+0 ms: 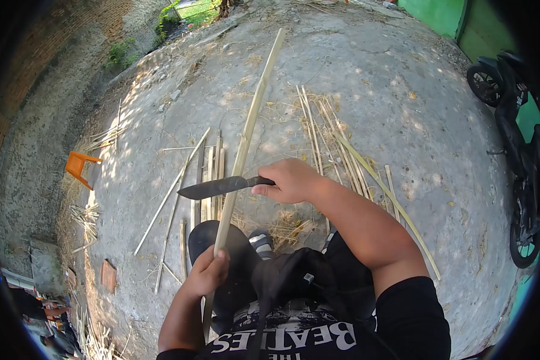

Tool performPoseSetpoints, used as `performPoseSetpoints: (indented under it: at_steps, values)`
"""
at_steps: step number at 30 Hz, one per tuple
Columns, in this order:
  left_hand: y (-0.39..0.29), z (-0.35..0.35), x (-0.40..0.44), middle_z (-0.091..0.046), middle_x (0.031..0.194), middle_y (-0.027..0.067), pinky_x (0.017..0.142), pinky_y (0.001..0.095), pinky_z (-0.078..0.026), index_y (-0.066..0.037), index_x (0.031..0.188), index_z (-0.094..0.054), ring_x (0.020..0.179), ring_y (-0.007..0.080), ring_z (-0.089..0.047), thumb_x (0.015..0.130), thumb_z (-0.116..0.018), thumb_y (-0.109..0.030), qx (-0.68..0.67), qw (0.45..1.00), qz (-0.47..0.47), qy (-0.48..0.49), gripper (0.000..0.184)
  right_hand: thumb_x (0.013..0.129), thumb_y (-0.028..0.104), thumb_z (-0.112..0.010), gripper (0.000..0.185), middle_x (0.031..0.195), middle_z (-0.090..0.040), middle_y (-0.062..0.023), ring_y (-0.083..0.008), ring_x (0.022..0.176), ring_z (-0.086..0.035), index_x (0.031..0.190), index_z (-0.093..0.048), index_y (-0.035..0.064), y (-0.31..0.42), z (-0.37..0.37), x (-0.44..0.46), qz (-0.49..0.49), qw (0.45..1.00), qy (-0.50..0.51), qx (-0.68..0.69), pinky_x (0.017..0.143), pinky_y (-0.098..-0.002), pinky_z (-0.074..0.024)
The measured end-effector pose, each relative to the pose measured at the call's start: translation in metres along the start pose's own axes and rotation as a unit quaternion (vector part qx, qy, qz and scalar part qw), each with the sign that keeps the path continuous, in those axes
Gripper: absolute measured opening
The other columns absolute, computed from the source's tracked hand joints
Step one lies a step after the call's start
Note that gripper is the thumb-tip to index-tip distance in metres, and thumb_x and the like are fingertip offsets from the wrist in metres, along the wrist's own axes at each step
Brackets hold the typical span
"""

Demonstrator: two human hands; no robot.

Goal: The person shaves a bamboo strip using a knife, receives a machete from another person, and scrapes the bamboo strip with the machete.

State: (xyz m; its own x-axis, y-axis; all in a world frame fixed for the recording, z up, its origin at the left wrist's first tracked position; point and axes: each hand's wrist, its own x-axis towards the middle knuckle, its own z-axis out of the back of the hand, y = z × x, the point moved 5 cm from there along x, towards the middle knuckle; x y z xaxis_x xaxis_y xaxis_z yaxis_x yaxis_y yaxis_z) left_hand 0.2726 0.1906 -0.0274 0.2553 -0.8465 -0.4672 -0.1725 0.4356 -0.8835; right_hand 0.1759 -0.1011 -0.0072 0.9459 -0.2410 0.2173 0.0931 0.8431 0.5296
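A long pale bamboo strip (255,108) slants up from my lap, its far end above the concrete. My left hand (211,270) is closed round its lower part, near my knee. My right hand (289,181) grips the handle of a dark, broad-bladed knife (207,189). The blade lies across the strip, above my left hand, with its tip pointing left. Whether its edge cuts into the strip cannot be made out.
Bamboo strips (165,210) lie on the ground at left, with more strips (347,157) at right. Shavings (288,228) lie by my feet. An orange stool (78,167) is at far left, a motorbike (513,132) at far right. Part of another person (33,306) shows at lower left.
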Motion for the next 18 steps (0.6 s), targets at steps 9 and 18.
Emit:
performPoseSetpoints:
  at_steps: [9, 18]
  values:
    - [0.008, -0.007, 0.0, -0.047, 0.069, -0.0052, 0.048, 0.0237, -0.036, -0.008, 0.101, -0.052, 0.054, 0.0049, -0.043, 0.114, -0.045, -0.035, -0.01, 1.0, 0.01, 0.02, 0.031, 0.099, 0.064, -0.057, 0.06, 0.077, -0.07, -0.02, -0.0433, 0.08, -0.07, 0.091, -0.068, 0.0055, -0.014, 0.016, -0.007, -0.059, 0.998, -0.034, 0.009, 0.072, -0.054, -0.0535]
    - [0.003, -0.02, -0.005, -0.047, 0.07, -0.0052, 0.049, 0.0233, -0.036, -0.009, 0.102, -0.052, 0.054, 0.0052, -0.042, 0.114, -0.045, -0.037, 0.013, 1.0, 0.006, 0.026, 0.031, 0.095, 0.066, -0.061, 0.058, 0.076, -0.067, -0.015, -0.0392, 0.079, -0.069, 0.086, -0.065, 0.0084, -0.042, 0.031, -0.008, -0.058, 0.994, -0.082, -0.044, 0.07, -0.051, -0.0529]
